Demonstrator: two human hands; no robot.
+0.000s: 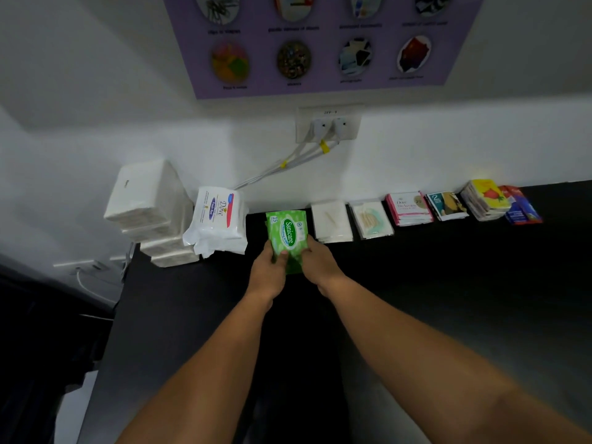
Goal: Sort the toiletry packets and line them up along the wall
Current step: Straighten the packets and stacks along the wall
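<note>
A green Sanicare wipes packet lies on the black counter close to the wall. My left hand grips its near left edge and my right hand grips its near right edge. Along the wall to its right run a white packet, a clear packet of cotton buds, pink Dove sachets, dark sachets, a yellow and red stack and blue-red sachets. To the left sit a white Dove wipes pack and stacked white tissue packs.
A wall socket with two white plugs sits above the row, and its cables drop behind the Dove pack. A purple poster hangs higher up. The counter's left edge falls away to a dark floor.
</note>
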